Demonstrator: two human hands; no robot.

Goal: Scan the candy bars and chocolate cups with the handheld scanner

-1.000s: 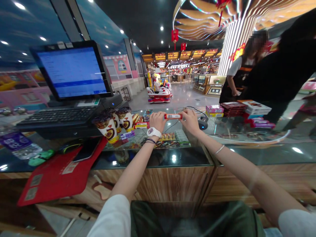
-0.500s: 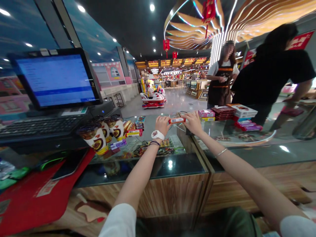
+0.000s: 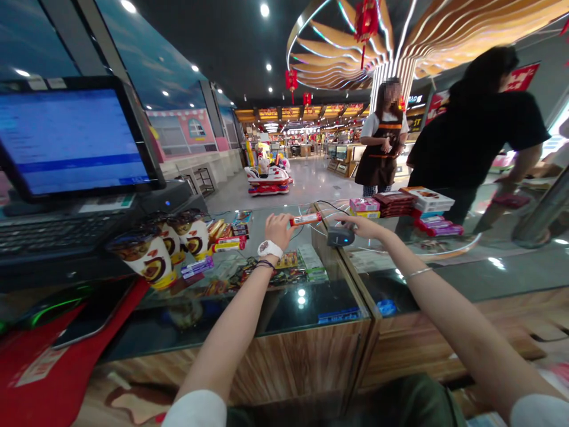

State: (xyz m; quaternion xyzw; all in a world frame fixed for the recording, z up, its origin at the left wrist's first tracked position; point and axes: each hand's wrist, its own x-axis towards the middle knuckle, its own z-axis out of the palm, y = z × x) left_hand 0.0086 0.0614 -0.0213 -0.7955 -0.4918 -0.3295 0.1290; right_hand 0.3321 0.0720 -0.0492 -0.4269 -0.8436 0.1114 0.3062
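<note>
We hold a slim red-and-white snack bar [image 3: 305, 219] by one end only, pinched in our left hand [image 3: 278, 229], fingers closed round it, above the glass counter [image 3: 444, 270] near its far edge. Our right hand [image 3: 365, 227] is off the bar, fingers loosely spread and holding nothing, reaching over the grey barcode scanner [image 3: 340, 236] that lies on the wooden seam between the two glass tops. We judge the one-ended grip the weak point: the free end could dip or slip out onto the glass. The scanner's cable [image 3: 331, 206] loops just behind and could snag a wrist. To the left, chocolate cups [image 3: 146, 256] crowd the counter; stacked boxes [image 3: 402, 204] fill the far right edge. The near glass gives the most open room.
</note>
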